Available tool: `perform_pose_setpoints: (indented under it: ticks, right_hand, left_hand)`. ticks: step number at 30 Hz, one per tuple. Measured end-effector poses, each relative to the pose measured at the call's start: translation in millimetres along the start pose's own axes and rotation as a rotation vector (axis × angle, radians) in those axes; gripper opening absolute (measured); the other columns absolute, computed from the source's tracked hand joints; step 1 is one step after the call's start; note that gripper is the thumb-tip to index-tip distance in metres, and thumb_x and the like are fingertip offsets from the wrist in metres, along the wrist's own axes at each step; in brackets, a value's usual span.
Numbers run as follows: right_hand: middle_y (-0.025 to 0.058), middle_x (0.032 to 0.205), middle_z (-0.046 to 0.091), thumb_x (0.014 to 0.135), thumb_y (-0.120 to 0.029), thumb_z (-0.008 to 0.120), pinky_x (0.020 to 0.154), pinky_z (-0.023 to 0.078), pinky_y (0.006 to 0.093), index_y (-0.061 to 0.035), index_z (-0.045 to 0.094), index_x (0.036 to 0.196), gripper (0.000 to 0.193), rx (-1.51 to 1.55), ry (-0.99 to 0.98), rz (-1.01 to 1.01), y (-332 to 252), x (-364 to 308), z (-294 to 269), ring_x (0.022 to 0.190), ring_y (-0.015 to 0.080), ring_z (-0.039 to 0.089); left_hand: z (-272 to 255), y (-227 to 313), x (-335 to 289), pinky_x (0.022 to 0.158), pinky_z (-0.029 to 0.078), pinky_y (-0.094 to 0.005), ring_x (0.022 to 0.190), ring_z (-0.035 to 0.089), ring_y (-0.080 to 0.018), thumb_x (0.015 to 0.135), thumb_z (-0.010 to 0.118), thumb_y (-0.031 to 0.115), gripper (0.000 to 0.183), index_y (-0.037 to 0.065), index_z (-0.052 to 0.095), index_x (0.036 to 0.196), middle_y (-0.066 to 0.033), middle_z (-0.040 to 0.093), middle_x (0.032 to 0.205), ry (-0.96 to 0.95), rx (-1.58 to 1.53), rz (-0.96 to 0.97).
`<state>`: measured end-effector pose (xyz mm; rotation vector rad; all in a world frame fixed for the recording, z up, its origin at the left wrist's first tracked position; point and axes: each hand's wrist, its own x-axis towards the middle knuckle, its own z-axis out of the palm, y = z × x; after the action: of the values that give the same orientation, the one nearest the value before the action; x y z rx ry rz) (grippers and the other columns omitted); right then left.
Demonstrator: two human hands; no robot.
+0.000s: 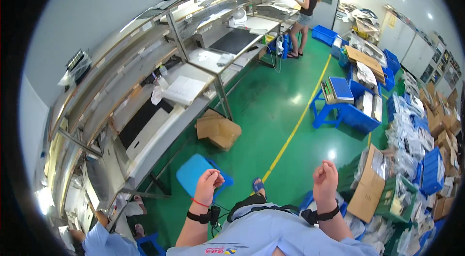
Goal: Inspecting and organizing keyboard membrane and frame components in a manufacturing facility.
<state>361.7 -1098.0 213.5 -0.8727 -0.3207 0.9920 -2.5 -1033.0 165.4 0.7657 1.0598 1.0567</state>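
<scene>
My left hand point(208, 186) is raised in front of me with its fingers curled in, a red cord and a black strap round its wrist. Nothing shows in it. Below and beyond that hand stands a blue plastic stool point(193, 171), and I cannot tell any touch between them. My right hand point(325, 179) is held up at about the same height, over the green floor. Its fingers are also closed with no object visible, and a black strap circles the wrist. Nearest to it on the right is a cardboard sheet point(369, 185) leaning on crates.
A long workbench point(193, 105) with shelves runs along the left. Near it lies an open cardboard box point(219, 131). Bagged goods, blue bins point(359, 115) and a green crate point(396, 198) line the right. One person point(306, 8) stands at the far bench; another point(104, 239) sits lower left.
</scene>
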Motion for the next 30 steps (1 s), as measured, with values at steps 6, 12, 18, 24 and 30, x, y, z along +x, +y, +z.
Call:
perform_pose_setpoints:
  ticks: [6, 12, 18, 24, 30]
  right_hand:
    - [0.0005, 0.067, 0.046, 0.092, -0.01, 0.051, 0.051, 0.036, 0.024, -0.0033, 0.053, 0.099, 0.01, -0.01, 0.18, -0.028, -18, 162, 20, 0.059, 0.0104, 0.045]
    - [-0.0023, 0.069, 0.047, 0.093, -0.016, 0.05, 0.052, 0.036, 0.0228, -0.007, 0.053, 0.101, 0.012, 0.038, 0.393, -0.126, -19, 335, 7, 0.06, 0.0074, 0.044]
    - [-0.0031, 0.068, 0.046, 0.093, -0.016, 0.051, 0.053, 0.035, 0.0223, -0.0066, 0.055, 0.103, 0.014, 0.017, 0.357, -0.012, -3, 570, 63, 0.059, 0.0067, 0.044]
    - [-0.0009, 0.067, 0.048, 0.093, -0.012, 0.052, 0.051, 0.035, 0.023, -0.0052, 0.056, 0.098, 0.01, -0.185, -0.114, 0.157, 41, 771, 211, 0.057, 0.0089, 0.044]
    - [0.0007, 0.067, 0.048, 0.093, -0.009, 0.05, 0.055, 0.038, 0.0246, -0.0017, 0.055, 0.098, 0.01, -0.174, -0.387, 0.275, 118, 901, 359, 0.06, 0.0105, 0.045]
  left_hand:
    - [92, 76, 233, 0.071, 0.047, -0.0247, 0.075, 0.059, -0.0108, 0.095, 0.051, 0.018, 0.012, 0.007, 0.057, 0.096, -0.0016, 0.061, 0.08, -0.101, -0.036, -0.007]
    - [190, 122, 428, 0.073, 0.047, -0.0246, 0.076, 0.059, -0.0103, 0.095, 0.052, 0.02, 0.013, 0.009, 0.057, 0.099, -0.0011, 0.062, 0.085, -0.291, 0.043, -0.007]
    - [217, 132, 600, 0.071, 0.049, -0.0267, 0.076, 0.06, -0.0125, 0.094, 0.054, 0.021, 0.015, 0.007, 0.058, 0.098, -0.0029, 0.063, 0.084, -0.091, -0.082, -0.013]
    - [116, 166, 706, 0.066, 0.051, -0.0258, 0.073, 0.061, -0.0133, 0.095, 0.051, 0.026, 0.017, 0.011, 0.06, 0.093, -0.0007, 0.063, 0.08, 0.44, -0.589, 0.132]
    - [17, 225, 803, 0.064, 0.047, -0.0257, 0.074, 0.058, -0.0127, 0.093, 0.054, 0.039, 0.027, 0.013, 0.058, 0.095, 0.0013, 0.061, 0.085, 0.709, -0.474, 0.277]
